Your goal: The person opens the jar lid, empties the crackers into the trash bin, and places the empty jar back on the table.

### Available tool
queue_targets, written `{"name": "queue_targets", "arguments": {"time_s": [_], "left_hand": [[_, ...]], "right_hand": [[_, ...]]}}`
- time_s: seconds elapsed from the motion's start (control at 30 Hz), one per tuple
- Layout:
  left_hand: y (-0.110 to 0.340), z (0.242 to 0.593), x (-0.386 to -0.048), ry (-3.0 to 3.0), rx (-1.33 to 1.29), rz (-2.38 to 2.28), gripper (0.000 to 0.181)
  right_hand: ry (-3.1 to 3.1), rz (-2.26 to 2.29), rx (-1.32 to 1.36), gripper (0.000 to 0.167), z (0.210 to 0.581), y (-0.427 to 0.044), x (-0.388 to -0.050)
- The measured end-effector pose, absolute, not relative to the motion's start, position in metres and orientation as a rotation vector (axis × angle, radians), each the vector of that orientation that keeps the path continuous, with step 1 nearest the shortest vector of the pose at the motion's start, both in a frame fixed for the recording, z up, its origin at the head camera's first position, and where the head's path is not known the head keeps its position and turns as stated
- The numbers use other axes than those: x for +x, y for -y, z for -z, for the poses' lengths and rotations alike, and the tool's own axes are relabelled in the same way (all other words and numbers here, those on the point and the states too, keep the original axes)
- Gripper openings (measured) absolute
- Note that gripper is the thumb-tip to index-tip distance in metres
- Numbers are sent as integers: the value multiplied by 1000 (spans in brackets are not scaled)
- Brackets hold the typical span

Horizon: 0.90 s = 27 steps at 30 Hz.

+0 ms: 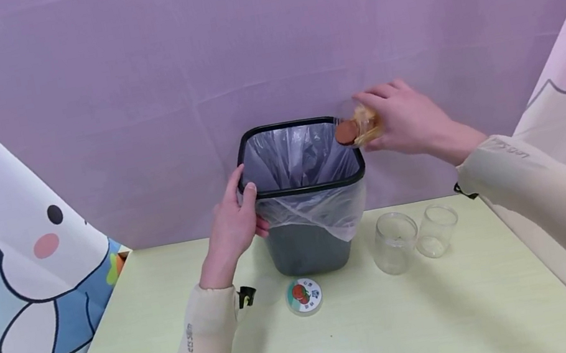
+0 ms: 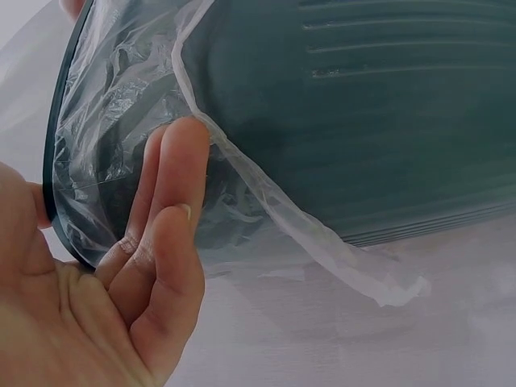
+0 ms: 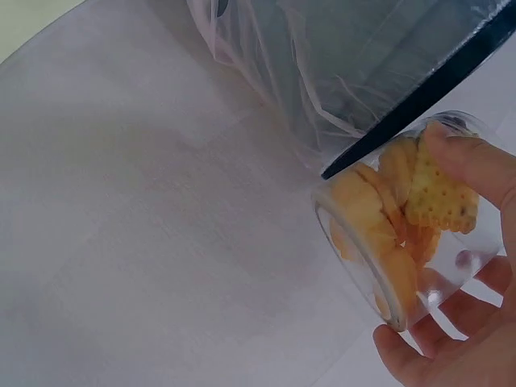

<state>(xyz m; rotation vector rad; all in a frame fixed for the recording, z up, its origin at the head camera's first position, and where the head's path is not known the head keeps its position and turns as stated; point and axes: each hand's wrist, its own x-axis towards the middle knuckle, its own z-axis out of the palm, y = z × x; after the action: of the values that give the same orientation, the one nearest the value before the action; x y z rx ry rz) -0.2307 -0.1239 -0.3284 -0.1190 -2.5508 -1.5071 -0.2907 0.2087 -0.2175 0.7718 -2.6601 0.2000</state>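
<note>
A dark grey trash bin (image 1: 309, 247) with a black rim stands at the back of the table, lined with a clear plastic bag (image 1: 316, 205) folded over its edge. At the rim's left corner, my left hand (image 1: 234, 223) holds the bin, its lower fingers (image 2: 173, 185) outside by the bag. My right hand (image 1: 412, 119) grips a clear jar (image 3: 403, 234) tipped sideways at the bin's right rim. Crackers (image 3: 443, 193) lie inside the jar, and a brown round piece (image 1: 346, 132) shows at its bin-side end in the head view.
Two clear jars (image 1: 394, 245) stand on the table (image 1: 379, 336) to the right of the bin. A round lid (image 1: 304, 296) with a tomato picture lies in front of it. Behind hangs a purple cloth (image 1: 259, 42); printed cloth (image 1: 19, 229) hangs at the left.
</note>
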Motion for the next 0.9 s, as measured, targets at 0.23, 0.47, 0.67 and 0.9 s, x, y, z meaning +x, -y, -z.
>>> {"name": "queue_targets", "arguments": {"time_s": [0.23,0.47,0.67,0.9], "left_hand": [[124,329,-232,2547,-123,1497,57],[124,329,-232,2544,-132,1494,57],[124,329,-233,2542,-138,1499,58],[124,330,-233,2538,-140,1503,58]], "right_hand": [[2603,-88,840,91,217,-203,-293],[2526,-11,899,87,217,-199,-297],[2452,28,952,86,219,-197,-298],[2352,70,1028,84,222,-195,-300]]}}
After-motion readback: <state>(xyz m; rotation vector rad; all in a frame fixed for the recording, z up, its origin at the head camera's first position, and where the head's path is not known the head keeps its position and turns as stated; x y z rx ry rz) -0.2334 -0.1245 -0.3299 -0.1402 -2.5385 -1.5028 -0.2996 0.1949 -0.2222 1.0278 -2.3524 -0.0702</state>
